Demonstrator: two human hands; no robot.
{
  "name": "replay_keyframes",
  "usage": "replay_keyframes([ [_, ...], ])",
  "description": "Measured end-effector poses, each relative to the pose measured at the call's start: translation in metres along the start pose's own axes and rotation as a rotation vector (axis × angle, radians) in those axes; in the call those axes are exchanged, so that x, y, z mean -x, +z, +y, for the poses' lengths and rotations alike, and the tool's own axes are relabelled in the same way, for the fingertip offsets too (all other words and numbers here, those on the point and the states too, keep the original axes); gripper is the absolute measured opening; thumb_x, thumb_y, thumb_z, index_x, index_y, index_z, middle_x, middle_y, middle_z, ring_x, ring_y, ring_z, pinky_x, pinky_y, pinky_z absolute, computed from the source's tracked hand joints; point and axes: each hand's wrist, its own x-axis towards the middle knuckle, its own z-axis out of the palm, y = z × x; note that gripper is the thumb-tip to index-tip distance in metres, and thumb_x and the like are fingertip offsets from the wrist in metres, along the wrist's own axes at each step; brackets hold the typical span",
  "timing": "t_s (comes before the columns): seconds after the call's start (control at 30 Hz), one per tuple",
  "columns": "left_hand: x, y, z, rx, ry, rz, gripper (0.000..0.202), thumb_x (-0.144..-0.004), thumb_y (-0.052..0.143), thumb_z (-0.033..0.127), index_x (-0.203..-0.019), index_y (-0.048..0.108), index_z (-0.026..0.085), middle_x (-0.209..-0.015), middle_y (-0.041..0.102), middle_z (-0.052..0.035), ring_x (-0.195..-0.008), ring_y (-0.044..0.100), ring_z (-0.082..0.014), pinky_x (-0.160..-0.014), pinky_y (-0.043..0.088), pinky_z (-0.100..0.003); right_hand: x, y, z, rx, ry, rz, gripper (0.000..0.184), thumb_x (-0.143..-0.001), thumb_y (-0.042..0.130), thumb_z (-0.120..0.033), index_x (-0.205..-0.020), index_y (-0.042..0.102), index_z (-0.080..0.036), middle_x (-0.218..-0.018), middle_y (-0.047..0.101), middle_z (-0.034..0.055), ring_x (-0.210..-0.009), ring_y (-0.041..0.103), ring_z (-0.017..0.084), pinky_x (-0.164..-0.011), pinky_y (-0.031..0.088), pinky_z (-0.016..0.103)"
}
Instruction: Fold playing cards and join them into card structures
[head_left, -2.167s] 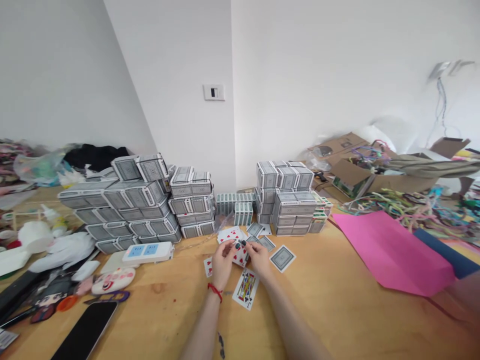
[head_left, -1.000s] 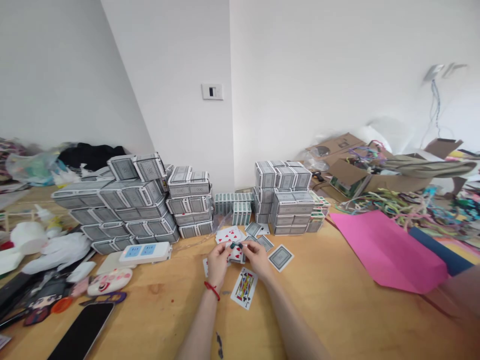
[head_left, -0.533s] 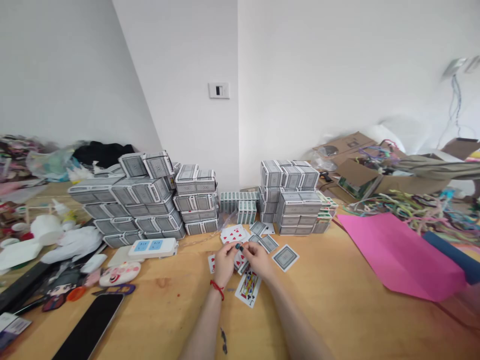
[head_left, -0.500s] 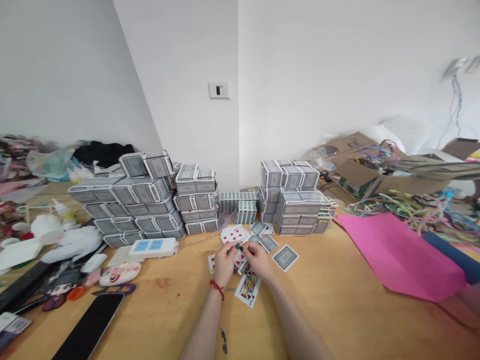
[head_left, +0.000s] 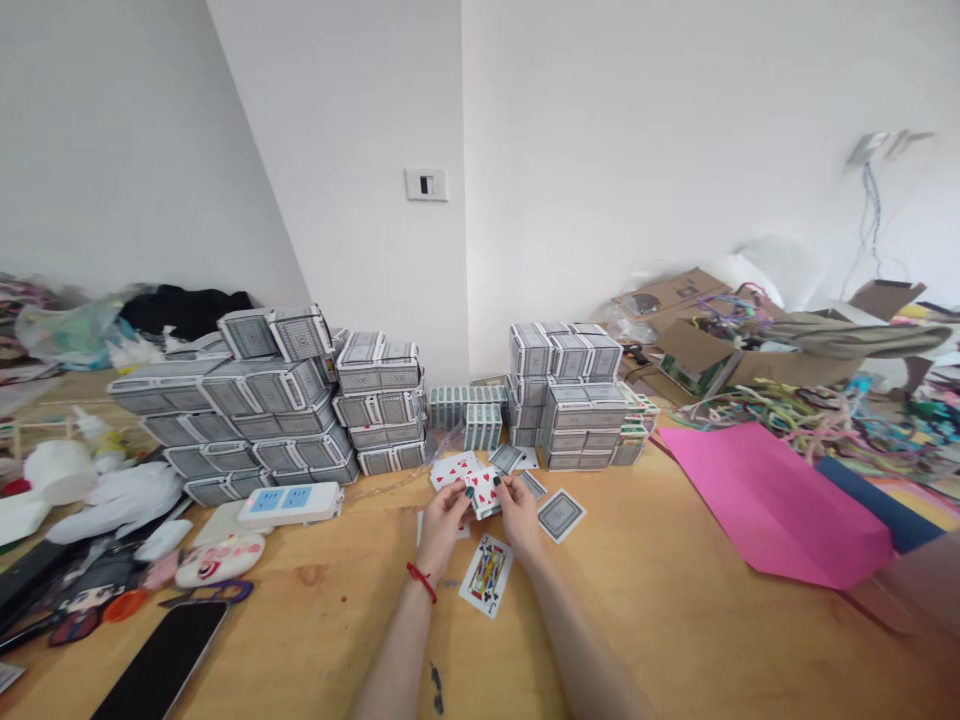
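Between my two hands is a red heart playing card (head_left: 484, 488), held face up and slightly raised. My left hand (head_left: 444, 525) pinches its left edge with the thumb on top, and my right hand (head_left: 520, 513) grips its right edge. Nearer to me lies a face-up jack of clubs (head_left: 486, 577). To the right of my right hand sits a face-down card (head_left: 561, 516) with a patterned grey back. More heart cards (head_left: 453, 468) lie face up just beyond my left hand. Face-down cards (head_left: 507, 457) overlap behind the held one.
Tall stacks of folded-card blocks (head_left: 274, 395) stand at the back left, with another stack (head_left: 585, 420) at the back right. A white power strip (head_left: 291, 503) and a phone (head_left: 161, 660) lie on the left. Pink paper (head_left: 780, 505) covers part of the right side.
My hands have moved apart, and the heart card's face now shows between them. The jack of clubs is more fully uncovered. The whole view has shifted slightly.
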Motion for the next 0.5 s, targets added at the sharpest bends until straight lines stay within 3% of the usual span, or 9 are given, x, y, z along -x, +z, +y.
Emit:
replay_keyframes([
  [0.23, -0.007, -0.008, -0.011, -0.114, 0.112, 0.093, 0.033, -0.056, 0.061, 0.031, -0.084, 0.059, 0.014, -0.064, 0.060, 0.0006, -0.051, 0.052, -0.0089, -0.046, 0.039, -0.018, 0.003, 0.004, -0.003, -0.032, 0.056, -0.126, 0.028, -0.067, 0.053, -0.036, -0.089, 0.051, -0.018, -0.050, 0.049, -0.0058, -0.040, 0.040, 0.009, -0.041, 0.032, 0.020],
  [0.5, -0.010, -0.014, -0.017, -0.136, 0.155, 0.113, 0.031, -0.059, 0.057, 0.026, -0.088, 0.057, 0.014, -0.062, 0.056, 0.0021, -0.053, 0.051, -0.0089, -0.049, 0.039, -0.018, 0.000, 0.003, -0.002, -0.059, 0.160, -0.197, 0.020, -0.063, 0.054, -0.031, -0.078, 0.052, -0.018, -0.046, 0.048, -0.0067, -0.038, 0.041, 0.009, -0.040, 0.031, 0.020],
])
